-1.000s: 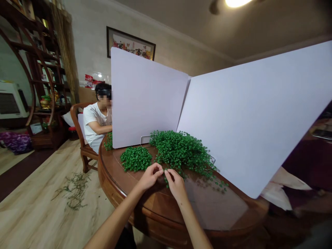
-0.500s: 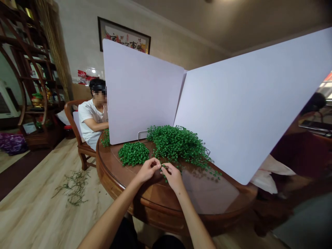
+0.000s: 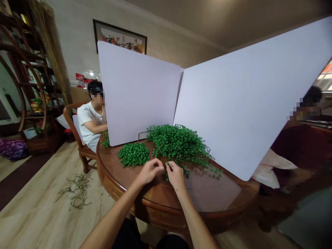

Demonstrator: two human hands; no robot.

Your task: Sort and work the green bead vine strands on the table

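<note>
Checker: Head view. What state are your hands in?

Guide: Your right hand (image 3: 176, 174) is narrowed, thumb and forefinger apparently pinching a green sprig (image 3: 167, 164). Your left hand (image 3: 149, 172) is curled just beside it; whether its fingertips hold anything, you cannot tell.

Checker: Same view. How far along are you?

Guide: Judged by pile size, the smaller share is set apart: a compact green pile (image 3: 133, 154) sits on the desk (image 3: 212, 195), beyond your left hand. The larger green pile (image 3: 177, 141), trailing stems to the right, remains ahead of your hands. Thin stems (image 3: 76, 192) lie scattered on the floor (image 3: 33, 197).

Checker: What stands around you?

Guide: A left white panel (image 3: 140, 93) and a right white panel (image 3: 233, 93) stand upright behind the piles, limiting reach beyond. A wire support (image 3: 141, 134) shows at the left panel's foot. One seated person (image 3: 89, 116) is past the left panel, another person (image 3: 303, 145) past the right.
</note>
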